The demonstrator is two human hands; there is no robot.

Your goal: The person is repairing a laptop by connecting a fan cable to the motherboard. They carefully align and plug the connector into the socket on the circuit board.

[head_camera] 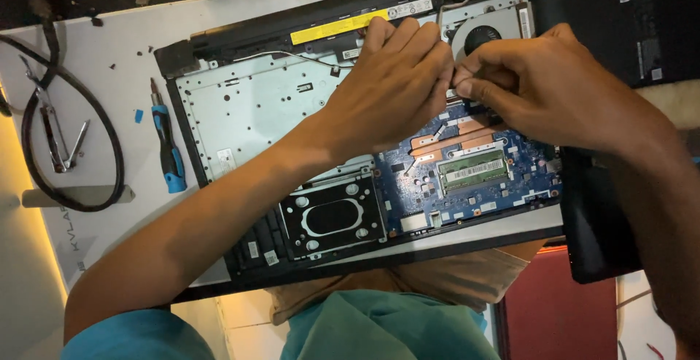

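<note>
Together, 2 hands, left hand (394, 75) and right hand (539, 83), pinch something unclear over 1 laptop (248, 105).

Opened laptop (255, 105), base cover off, lying flat: blue motherboard (467, 177), copper heatpipes (456, 140), fan (481, 37), black battery (328, 21) exposed.

White table (109, 61) spans the left and centre of the frame. Lying directly on it: an opened laptop chassis (248, 105) at centre, a blue-handled screwdriver (169, 157) just left of it, a black cable loop (73, 112) and metal tweezers (62, 141) at far left.
</note>
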